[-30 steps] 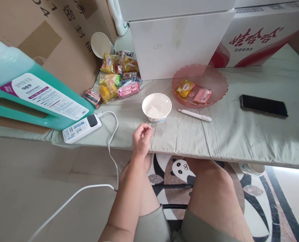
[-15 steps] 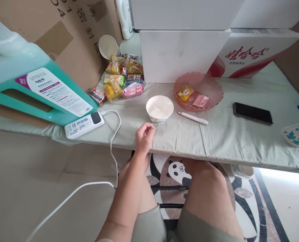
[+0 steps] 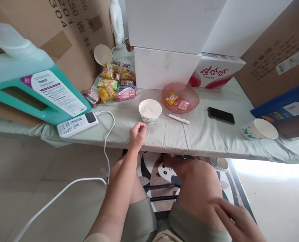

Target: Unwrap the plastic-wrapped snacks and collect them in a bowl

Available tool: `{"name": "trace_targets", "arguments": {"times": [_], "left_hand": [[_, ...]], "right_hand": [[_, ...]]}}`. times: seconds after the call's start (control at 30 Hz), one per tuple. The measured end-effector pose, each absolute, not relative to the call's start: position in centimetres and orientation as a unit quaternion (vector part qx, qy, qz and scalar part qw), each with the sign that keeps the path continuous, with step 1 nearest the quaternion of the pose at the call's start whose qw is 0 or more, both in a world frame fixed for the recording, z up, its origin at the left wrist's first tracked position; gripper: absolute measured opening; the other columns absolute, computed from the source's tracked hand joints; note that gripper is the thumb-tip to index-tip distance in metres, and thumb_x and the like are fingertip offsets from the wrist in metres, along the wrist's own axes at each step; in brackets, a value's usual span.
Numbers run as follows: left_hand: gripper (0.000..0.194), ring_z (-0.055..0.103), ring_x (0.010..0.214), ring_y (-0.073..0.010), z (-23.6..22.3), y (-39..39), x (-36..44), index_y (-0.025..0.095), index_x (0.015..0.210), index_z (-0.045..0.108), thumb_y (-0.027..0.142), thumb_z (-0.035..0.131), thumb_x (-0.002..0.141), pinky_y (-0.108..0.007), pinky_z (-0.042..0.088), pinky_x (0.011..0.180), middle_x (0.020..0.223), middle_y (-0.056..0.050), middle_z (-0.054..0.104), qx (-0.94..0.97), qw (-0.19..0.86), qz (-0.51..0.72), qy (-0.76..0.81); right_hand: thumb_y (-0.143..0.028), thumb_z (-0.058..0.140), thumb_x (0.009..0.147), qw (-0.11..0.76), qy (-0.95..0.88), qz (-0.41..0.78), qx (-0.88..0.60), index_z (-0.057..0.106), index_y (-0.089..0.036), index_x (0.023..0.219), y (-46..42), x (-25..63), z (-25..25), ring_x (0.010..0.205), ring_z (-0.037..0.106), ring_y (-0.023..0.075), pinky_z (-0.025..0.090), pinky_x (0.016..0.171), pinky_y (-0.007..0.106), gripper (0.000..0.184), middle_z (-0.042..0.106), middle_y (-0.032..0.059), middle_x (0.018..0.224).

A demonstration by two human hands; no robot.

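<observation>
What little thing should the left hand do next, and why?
Maybe uncurl and steady the bowl: the left hand is curled just in front of it, closer than to the pen-like stick, while the right hand is down by the right leg.

Left forearm (image 3: 118, 195): one, bare, stretched forward. Left hand (image 3: 137, 135): one, fingers curled in. Right hand (image 3: 237, 218): one, low by right thigh (image 3: 198, 198), blurred, fingers apparently extended.

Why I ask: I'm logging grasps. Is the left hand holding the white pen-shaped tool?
No: the white pen-shaped tool lies on the cloth, apart from the left hand.
</observation>
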State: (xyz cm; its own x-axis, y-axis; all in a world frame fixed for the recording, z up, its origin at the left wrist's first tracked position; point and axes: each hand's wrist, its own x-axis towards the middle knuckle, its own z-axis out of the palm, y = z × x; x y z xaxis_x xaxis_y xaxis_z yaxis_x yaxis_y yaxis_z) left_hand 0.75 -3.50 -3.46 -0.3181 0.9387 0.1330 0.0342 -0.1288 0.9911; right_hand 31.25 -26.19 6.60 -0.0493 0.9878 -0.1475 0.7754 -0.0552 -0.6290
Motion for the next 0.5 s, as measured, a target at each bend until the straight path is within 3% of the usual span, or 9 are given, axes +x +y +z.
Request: {"name": "trace_targets", "arguments": {"times": [0.03, 0.1, 0.27, 0.4, 0.5], "left_hand": [[0.008, 0.044, 0.053, -0.012, -3.4, -3.5, 0.7, 0.021, 0.067, 0.062, 0.029, 0.062, 0.067, -0.025, 0.032, 0.053, 0.055, 0.004, 0.051, 0.448, 0.373, 0.602, 0.545], [0.007, 0.042, 0.052, -0.0117, -3.5, -3.6, 0.7, 0.021, 0.066, 0.062, 0.028, 0.062, 0.067, -0.025, 0.031, 0.052, 0.054, 0.005, 0.049, 0.446, 0.367, 0.601, 0.553], [0.007, 0.046, 0.056, -0.0116, -4.2, -3.3, 0.8, 0.02, 0.068, 0.061, 0.026, 0.062, 0.065, -0.024, 0.037, 0.057, 0.057, 0.004, 0.051, 0.435, 0.352, 0.603, 0.569], [0.01, 0.047, 0.052, -0.0123, -3.8, -2.8, 0.2, 0.021, 0.07, 0.057, 0.029, 0.061, 0.065, -0.025, 0.038, 0.054, 0.053, 0.005, 0.048, 0.412, 0.344, 0.608, 0.585], [0.008, 0.045, 0.052, -0.012, -1.9, -1.1, -1.6, 0.022, 0.075, 0.054, 0.026, 0.056, 0.069, -0.024, 0.038, 0.055, 0.055, 0.006, 0.046, 0.386, 0.273, 0.635, 0.61]], "right_hand": [[-0.048, 0.051, 0.101, 0.177, -0.685, 0.312, -0.634, 0.073, -0.034, 0.082, -23.5, 29.7, 6.2, 0.062, 0.065, 0.0215, 0.051, 0.054, 0.033, 0.033, 0.066, 0.0051, 0.071], [-0.037, 0.049, 0.1, 0.208, -0.73, 0.352, -0.548, 0.073, -0.028, 0.095, -17.6, 25.6, 5.5, 0.07, 0.067, 0.0205, 0.054, 0.068, 0.034, 0.026, 0.07, 0.0053, 0.079], [-0.022, 0.054, 0.087, 0.343, -0.732, 0.386, -0.445, 0.07, -0.02, 0.106, -7.4, 17.9, 2.6, 0.07, 0.057, 0.0153, 0.048, 0.072, 0.028, 0.025, 0.057, -0.0007, 0.073], [-0.015, 0.054, 0.083, 0.285, -0.744, 0.439, -0.416, 0.07, -0.018, 0.11, -7.6, 17.6, 0.3, 0.067, 0.054, 0.0144, 0.042, 0.069, 0.027, 0.032, 0.059, -0.0007, 0.074], [-0.017, 0.057, 0.086, 0.258, -0.755, 0.462, -0.388, 0.072, -0.019, 0.108, -8.1, 17.6, 0.3, 0.071, 0.058, 0.0149, 0.043, 0.072, 0.027, 0.026, 0.065, 0.001, 0.079]]}}
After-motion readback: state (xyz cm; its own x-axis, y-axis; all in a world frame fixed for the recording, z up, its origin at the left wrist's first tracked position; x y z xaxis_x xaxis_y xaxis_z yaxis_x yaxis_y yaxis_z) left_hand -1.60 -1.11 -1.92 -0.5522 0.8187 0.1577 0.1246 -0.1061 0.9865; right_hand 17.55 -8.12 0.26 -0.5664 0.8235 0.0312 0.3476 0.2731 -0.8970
